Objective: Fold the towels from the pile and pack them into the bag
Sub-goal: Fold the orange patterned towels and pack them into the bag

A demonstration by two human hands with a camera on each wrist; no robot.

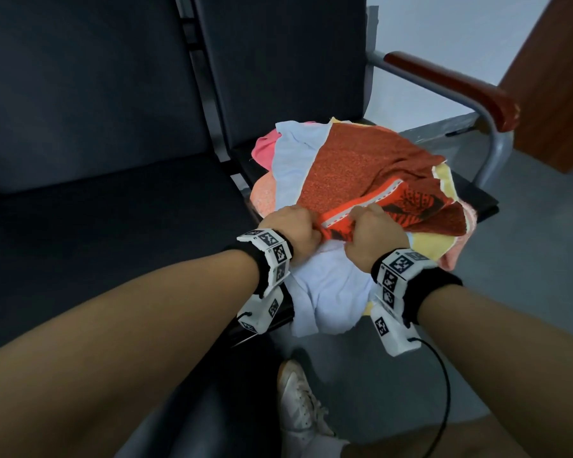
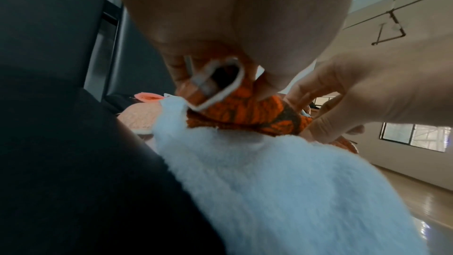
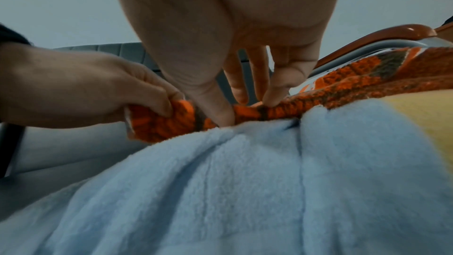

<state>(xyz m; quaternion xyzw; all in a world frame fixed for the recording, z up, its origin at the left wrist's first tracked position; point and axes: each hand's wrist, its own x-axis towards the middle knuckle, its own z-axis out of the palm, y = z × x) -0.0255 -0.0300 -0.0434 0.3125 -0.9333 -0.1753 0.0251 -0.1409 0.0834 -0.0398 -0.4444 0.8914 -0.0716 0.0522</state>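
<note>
On the right seat of a dark bench lay the pile of towels, and it covered almost the whole cushion. The blue towel was the largest piece in view: pale and fluffy, it hung over the front edge of the seat toward the person. Over it lay the orange towel, with a speckled rust-red side up. Its near edge was turned over, and there it showed a bright orange face with dark markings and a white stitched border. This towel was spread flat on top of the pile. Its long axis ran from the near left, where the hands were, to the far right, toward the armrest. A yellow towel showed under it at the right, and pink towels at the left.

The left hand pinched the near corner of the orange towel, with the fingers curled around the bunched cloth. The right hand was just beside it, and its thumb and fingertips pinched the same folded edge. Both hands were close together over the blue towel. Below, a white shoe stood on the grey floor.
</note>
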